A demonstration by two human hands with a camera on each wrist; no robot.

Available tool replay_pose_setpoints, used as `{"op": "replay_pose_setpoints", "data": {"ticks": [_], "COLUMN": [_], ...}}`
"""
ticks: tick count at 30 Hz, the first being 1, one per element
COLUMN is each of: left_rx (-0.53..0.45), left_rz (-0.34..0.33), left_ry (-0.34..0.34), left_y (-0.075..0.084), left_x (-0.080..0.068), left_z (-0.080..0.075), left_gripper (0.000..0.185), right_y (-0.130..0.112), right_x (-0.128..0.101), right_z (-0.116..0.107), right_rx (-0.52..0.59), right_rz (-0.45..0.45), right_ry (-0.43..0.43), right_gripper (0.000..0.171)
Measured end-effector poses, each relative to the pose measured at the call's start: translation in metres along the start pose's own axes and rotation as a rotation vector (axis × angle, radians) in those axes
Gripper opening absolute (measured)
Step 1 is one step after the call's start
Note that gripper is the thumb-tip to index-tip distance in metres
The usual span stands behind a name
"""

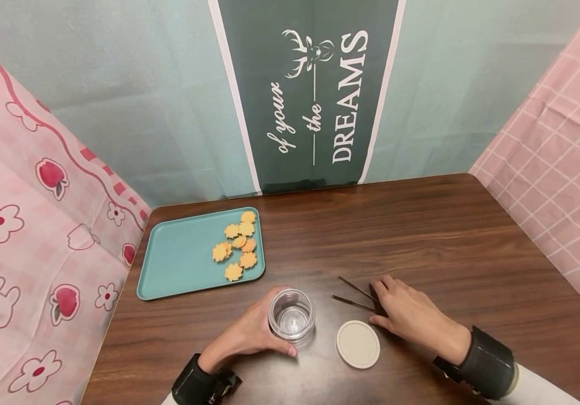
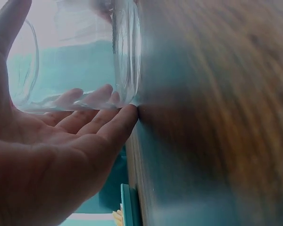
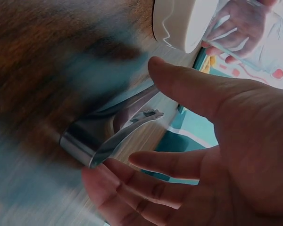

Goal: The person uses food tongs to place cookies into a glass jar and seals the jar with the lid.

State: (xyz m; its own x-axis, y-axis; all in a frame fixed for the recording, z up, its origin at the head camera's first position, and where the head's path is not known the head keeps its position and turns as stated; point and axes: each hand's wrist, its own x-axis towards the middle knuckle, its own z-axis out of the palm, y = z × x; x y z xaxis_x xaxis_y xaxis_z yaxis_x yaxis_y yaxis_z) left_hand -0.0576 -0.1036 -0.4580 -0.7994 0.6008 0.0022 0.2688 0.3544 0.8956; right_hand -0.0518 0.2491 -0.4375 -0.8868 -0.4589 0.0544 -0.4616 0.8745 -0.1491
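A clear jar [image 1: 292, 318] stands upright on the table with nothing visible inside. My left hand [image 1: 261, 323] holds it from the side, thumb at the near side and fingers along the far side; the left wrist view shows the fingers [image 2: 92, 120] along its wall. A pair of metal tongs [image 3: 101, 134] lies on the table, tips pointing left. Over their bent end is my right hand [image 1: 406, 309], thumb and fingers spread apart on either side. One fingertip appears to touch the bend. Just below the tongs lies a round cream lid [image 1: 358, 344].
At the back left is a teal tray [image 1: 183, 256] holding several flower-shaped yellow crackers [image 1: 234, 272] along its right side. The wooden table [image 1: 396, 225] meets a green printed cloth [image 1: 315, 112] behind, with pink cloths [image 1: 563, 129] at the left and right.
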Motion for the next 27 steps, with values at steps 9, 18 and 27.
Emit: {"op": "replay_pose_setpoints", "data": {"ticks": [9,18,27], "left_rx": [0.004,-0.112,-0.045], "left_rz": [0.01,-0.023,-0.009], "left_ry": [-0.026,-0.017,0.02], "left_y": [-0.001,-0.006,-0.005], "left_x": [-0.004,-0.019,-0.036], "left_z": [-0.003,-0.012,-0.036], "left_gripper": [0.114,0.12,0.121], "right_y": [-0.001,-0.002,-0.001], "right_x": [0.001,0.003,0.005], "right_z": [0.0,0.001,0.003], "right_rx": [-0.031,-0.025,-0.006], "right_rz": [-0.008,-0.021,-0.03], "right_ry": [-0.011,-0.014,-0.03], "right_gripper": [0.062,0.054,0.045]}}
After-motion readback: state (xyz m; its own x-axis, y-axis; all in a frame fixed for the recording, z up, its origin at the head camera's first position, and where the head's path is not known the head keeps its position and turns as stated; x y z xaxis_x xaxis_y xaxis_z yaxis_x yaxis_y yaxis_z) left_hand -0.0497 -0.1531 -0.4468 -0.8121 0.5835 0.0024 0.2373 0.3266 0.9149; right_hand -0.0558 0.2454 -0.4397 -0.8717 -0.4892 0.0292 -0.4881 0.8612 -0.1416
